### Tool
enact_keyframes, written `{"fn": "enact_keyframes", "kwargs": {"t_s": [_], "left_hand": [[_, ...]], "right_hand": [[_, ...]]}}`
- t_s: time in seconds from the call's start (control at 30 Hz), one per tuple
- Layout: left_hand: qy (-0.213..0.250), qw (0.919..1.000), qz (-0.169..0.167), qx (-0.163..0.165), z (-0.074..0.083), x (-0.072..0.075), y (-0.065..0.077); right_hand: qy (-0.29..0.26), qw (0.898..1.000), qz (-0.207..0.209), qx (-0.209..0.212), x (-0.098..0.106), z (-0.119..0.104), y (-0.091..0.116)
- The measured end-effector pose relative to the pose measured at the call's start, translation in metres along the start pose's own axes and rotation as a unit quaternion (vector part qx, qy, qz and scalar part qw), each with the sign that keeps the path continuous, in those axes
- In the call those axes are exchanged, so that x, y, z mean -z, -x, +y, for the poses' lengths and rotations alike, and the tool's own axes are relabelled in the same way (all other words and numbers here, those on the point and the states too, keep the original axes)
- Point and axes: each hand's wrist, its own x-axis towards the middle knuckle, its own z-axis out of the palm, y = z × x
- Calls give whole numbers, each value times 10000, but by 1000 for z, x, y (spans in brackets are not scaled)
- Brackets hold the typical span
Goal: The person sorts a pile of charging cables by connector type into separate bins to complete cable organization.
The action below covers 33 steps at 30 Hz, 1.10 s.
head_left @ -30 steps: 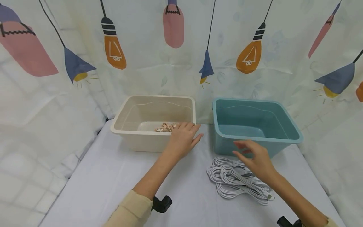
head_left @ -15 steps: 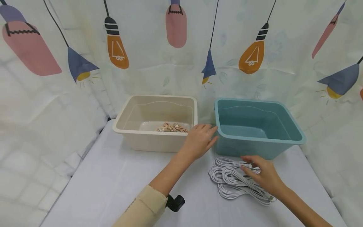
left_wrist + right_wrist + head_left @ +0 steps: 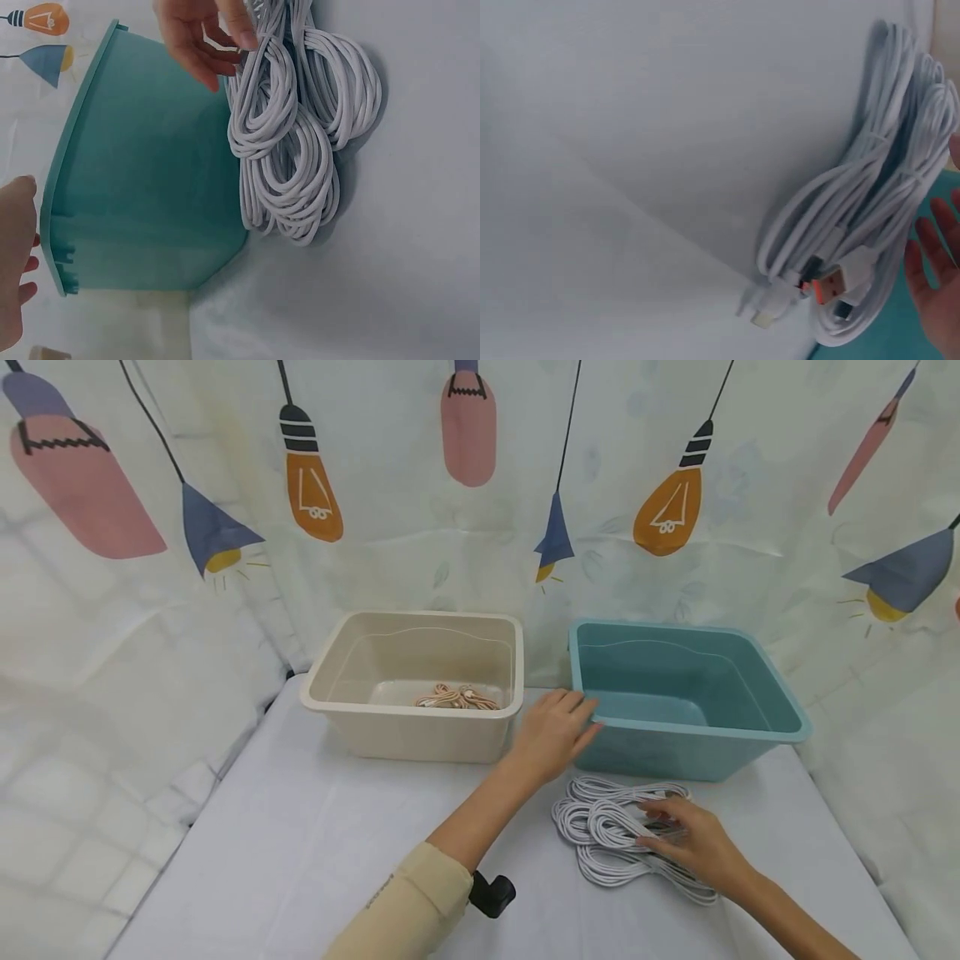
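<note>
Bundled white USB cables (image 3: 600, 831) lie on the white tabletop in front of the teal bin (image 3: 675, 752). My right hand (image 3: 697, 843) is over their right part, thumb and fingers apart around some strands; no firm grip shows. In the right wrist view, that hand's fingers (image 3: 934, 247) are spread beside the cable loops (image 3: 885, 180), near a USB plug (image 3: 831, 286). At the teal bin's left front corner is my left hand (image 3: 551, 739), its fingers relaxed at the rim; whether they touch it I cannot tell.
A beige bin (image 3: 420, 711) stands left of the teal one, with tan tied cords (image 3: 459, 697) inside. Behind both hangs a curtain (image 3: 390, 560) printed with lamps. A black wrist camera (image 3: 492, 896) sticks out from my left sleeve (image 3: 408, 902).
My left hand has moved right, from the beige bin's front right corner to the teal bin's left corner. The right hand has come down from the teal bin's front onto the cables.
</note>
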Motion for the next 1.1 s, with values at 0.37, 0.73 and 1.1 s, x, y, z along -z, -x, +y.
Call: {"fn": "enact_keyframes", "kwargs": {"t_s": [0.37, 0.73, 1.1], "left_hand": [[895, 9952, -348, 170, 2, -11, -8], [1516, 9880, -229, 174, 2, -15, -13], [1626, 9859, -178, 340, 1, -15, -12]], "right_hand": [[211, 9992, -292, -185, -10, 15, 14], [262, 9992, -273, -89, -8, 13, 12], [432, 9988, -230, 8, 15, 9, 0]]}}
